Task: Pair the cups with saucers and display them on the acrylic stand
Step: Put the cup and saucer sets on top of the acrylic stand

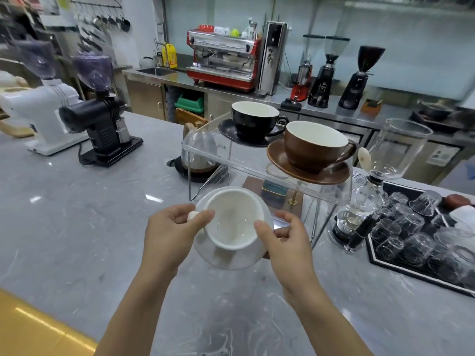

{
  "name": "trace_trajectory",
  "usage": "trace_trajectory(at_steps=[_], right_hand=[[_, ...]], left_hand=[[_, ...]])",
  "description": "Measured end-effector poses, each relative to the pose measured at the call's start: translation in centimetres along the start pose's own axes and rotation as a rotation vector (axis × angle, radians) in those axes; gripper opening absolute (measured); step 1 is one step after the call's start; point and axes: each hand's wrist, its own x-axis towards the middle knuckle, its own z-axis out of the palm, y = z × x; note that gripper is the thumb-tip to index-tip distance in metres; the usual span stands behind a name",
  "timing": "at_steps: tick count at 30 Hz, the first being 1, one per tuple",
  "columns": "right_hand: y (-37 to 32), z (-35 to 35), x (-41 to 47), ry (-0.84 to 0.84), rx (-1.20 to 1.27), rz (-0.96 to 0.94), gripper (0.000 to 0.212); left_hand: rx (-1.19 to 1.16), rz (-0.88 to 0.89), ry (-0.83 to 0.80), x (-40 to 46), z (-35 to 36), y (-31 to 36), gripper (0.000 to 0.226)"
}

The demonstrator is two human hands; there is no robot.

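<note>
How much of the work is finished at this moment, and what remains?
Done: the black cup and the brown cup stand on matching saucers on the acrylic stand. In hand: the left hand and right hand hold the white cup on its white saucer. Left: setting this pair on the stand.

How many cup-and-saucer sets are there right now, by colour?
Black cup on black saucer, on the acrylic stand: 1
Brown cup on brown saucer, on the stand: 1
White cup on white saucer, held by left hand and right hand: 1
Total: 3
</note>
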Motion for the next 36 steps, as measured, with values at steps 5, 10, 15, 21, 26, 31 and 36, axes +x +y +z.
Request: trace_trajectory(at_steps=[5, 10, 15, 21, 26, 31, 36], right_hand=[[0.0, 1.3, 2.9, 0.097, 0.039, -0.044, 0.041], [0.7, 2.4, 6.1, 0.203, 0.114, -0.107, 0.034], [0.7, 2.6, 9.5, 0.326, 0.099, -0.073, 0.045], [1.1, 2.7, 11.8, 0.386, 0.161, 0.048, 0.045], [1.2, 2.2, 12.9, 0.387, 0.181, 0.092, 0.020], [1.7, 1.9, 13.5, 0.397, 0.150, 0.091, 0.029], [1.7, 2.5, 13.8, 0.435, 0.058, 0.128, 0.039]], left_hand=[[-0.021, 0.021, -0.027, 2.4, 2.5, -0.1, 0.063], [0.052, 0.065, -0.036, 4.5, 5.0, 0.2, 0.022], [0.071, 0.089, -0.041, 7.4, 7.3, 1.0, 0.030], [0.073, 0.084, -0.003, 9.8, 9.4, 0.8, 0.032], [0.076, 0.053, -0.016, 11.4, 10.3, 0.1, 0.039], [0.059, 0.057, -0.072, 12.0, 10.8, -0.2, 0.056], [0.096, 0.066, -0.091, 12.4, 11.1, -0.4, 0.056]])
